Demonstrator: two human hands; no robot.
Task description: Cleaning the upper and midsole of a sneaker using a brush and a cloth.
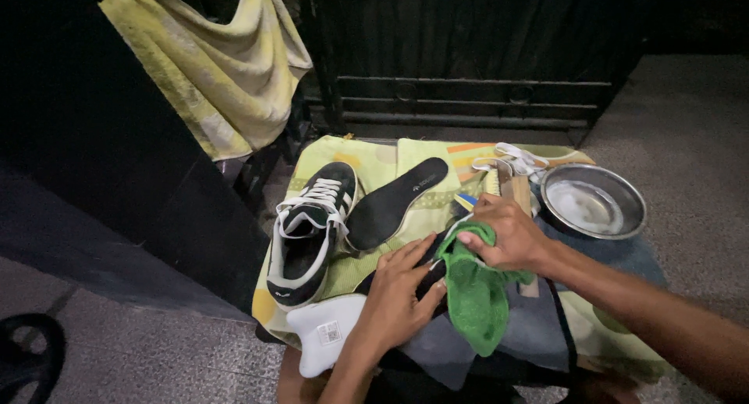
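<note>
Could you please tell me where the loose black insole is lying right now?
In the head view, the black insole lies diagonally at the middle of the patterned cloth, just right of the black sneaker and above the left hand.

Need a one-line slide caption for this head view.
Left hand steadies a black shoe while right hand presses a green cloth on it.
</note>
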